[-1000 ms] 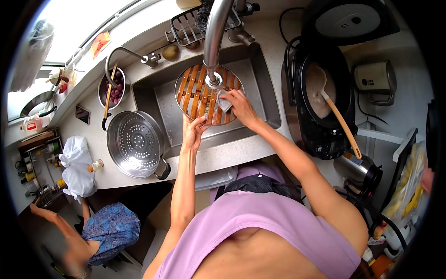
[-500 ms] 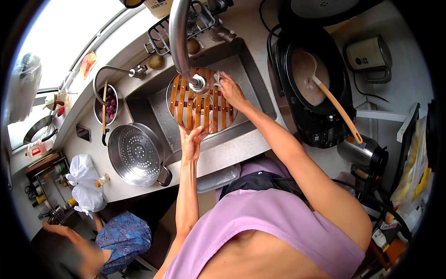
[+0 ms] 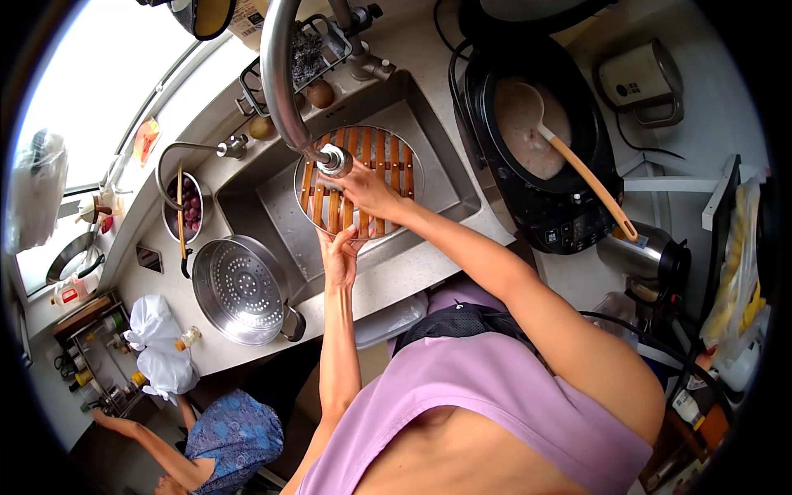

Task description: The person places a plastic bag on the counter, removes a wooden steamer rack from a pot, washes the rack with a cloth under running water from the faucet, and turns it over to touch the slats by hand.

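Observation:
A round rack of brown wooden slats with a wire rim (image 3: 400,169) is held over the sink, below the faucet head (image 3: 335,160). My left hand (image 3: 339,254) grips its near edge, thumb on top and fingers underneath. My right hand (image 3: 373,195) presses on the middle of the slats beside the faucet head, its fingers bent and partly hidden. The whitish cloth seen in it earlier is covered now by the hand and faucet.
Left of the sink (image 3: 450,157) are a steel steamer basket (image 3: 241,290) and a bowl of dark red fruit (image 3: 191,210) with chopsticks. An open cooker (image 3: 544,194) with a ladle (image 3: 590,173) stands right. Another person (image 3: 235,437) is at lower left.
My right hand has moved left and nearer, from the rack's far right rim to the middle of its slats. My left hand keeps its hold. The camera view has shifted slightly.

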The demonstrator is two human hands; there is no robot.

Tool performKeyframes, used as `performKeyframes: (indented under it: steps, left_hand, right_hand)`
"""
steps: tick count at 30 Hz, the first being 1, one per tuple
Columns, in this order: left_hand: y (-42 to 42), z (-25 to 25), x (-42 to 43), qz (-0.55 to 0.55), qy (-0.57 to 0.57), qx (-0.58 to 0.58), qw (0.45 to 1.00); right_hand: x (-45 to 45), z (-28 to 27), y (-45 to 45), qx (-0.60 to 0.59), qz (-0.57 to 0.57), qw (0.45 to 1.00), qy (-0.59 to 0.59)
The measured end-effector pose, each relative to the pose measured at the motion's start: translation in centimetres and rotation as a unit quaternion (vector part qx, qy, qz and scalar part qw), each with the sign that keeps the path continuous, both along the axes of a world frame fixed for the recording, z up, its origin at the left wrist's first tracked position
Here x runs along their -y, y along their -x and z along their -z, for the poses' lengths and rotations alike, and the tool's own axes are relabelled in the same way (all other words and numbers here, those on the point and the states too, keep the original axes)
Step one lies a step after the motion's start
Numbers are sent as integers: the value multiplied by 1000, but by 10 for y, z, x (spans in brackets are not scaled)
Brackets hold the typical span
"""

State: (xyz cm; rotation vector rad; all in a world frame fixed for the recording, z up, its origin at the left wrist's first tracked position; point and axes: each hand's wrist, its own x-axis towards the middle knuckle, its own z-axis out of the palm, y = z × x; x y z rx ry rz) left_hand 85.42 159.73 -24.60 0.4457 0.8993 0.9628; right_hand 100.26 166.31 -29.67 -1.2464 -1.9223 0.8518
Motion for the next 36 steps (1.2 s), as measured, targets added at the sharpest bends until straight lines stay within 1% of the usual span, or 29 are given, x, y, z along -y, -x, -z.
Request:
performKeyframes:
  steps: [1, 3, 5, 6, 7, 8, 9, 11, 12, 13, 14, 15, 16, 18, 20, 21, 22, 23, 24, 25, 27, 28, 29, 30, 31, 32, 34, 35, 36]
  left_hand:
    - [3, 5, -4, -23, -7, 10, 1000]
    - [8, 2, -9, -38, -12, -9, 999]
    - [14, -3, -10, -51, -3, -14, 999]
    - [14, -5, -11, -55, -2, -14, 998]
    - [13, -7, -10, -14, 6, -3, 1000]
    - [14, -8, -10, 28, 14, 8, 999]
    - [9, -8, -7, 39, 10, 7, 999]
    - [0, -6, -9, 39, 9, 46, 998]
    - [-4, -7, -11, 56, -21, 21, 998]
    - [-6, -1, -13, 54, -19, 21, 998]
    - [-4, 12, -17, 13, 1, 35, 999]
    - [0, 24, -20, -26, 19, 50, 998]
    - [6, 34, -18, -33, 0, 18, 999]
    - [14, 35, -16, -61, 11, 10, 998]
    - [17, 22, -15, -87, 15, 13, 996]
    - [16, 13, -15, -69, 0, -3, 998]
    - [15, 8, -12, -51, -13, -19, 998]
    - [15, 6, -6, -53, -8, -21, 998]
    - [12, 5, -5, -36, 2, -12, 999]
    - [7, 3, -5, -20, 10, -1, 1000]
    - [-2, 3, -7, -37, 7, 5, 999]
    - [-3, 11, -11, -43, -1, 12, 999]
    - [-2, 20, -15, -48, -9, 18, 999]
    - [2, 24, -21, -44, -34, 22, 998]
    - [4, 19, -21, -74, -34, -3, 997]
    - [9, 19, -20, -67, -33, -14, 997]
    - [17, 18, -15, -57, -18, -25, 998]
    - [16, 17, -12, -53, -5, -24, 998]
    - [17, 17, -10, -33, -7, -19, 999]
  right_hand:
    - [19, -5, 13, -42, -2, 999, 21]
    - [53, -19, 11, -54, -46, 997, 19]
    - [62, -27, -14, 25, -34, 997, 69]
    - [53, -10, -25, 72, 14, 997, 36]
    - [36, -11, -39, 79, 74, 992, 59]
    - [13, 8, -48, 94, 136, 986, 34]
    - [-9, 15, -57, 78, 168, 983, -13]
    - [-35, 16, -47, 42, 102, 993, -51]
    - [-34, 9, -29, -11, 61, 997, -38]
    - [-24, 1, -9, -63, 20, 997, -24]
    - [-8, -6, 6, -114, -8, 993, 8]
    - [5, -9, 15, -96, -37, 994, -24]
    - [23, -12, 19, -89, -34, 995, -15]
    - [52, -20, 7, -83, -31, 996, -5]
    - [79, -29, -24, 32, -68, 996, 56]
    - [80, -16, -41, 87, -31, 993, 68]
    - [69, -19, -59, 98, 11, 991, 93]
    - [55, -1, -73, 81, 87, 990, 79]
    - [35, 10, -82, 46, 125, 989, 57]
    - [25, 11, -80, 46, 123, 990, 57]
    - [6, 6, -56, 80, 87, 993, -22]
    - [16, 2, -36, 56, 61, 996, -35]
    - [29, -7, -19, 14, 16, 1000, 1]
    - [48, -18, -10, -3, -10, 1000, 8]
    - [59, -25, -5, -19, -37, 999, 14]
    - [64, -24, -11, -21, -40, 999, 13]
    - [80, -16, -33, 75, -72, 993, 49]
    - [72, -5, -47, 110, -29, 992, 54]
    - [57, 2, -59, 130, 42, 989, 48]
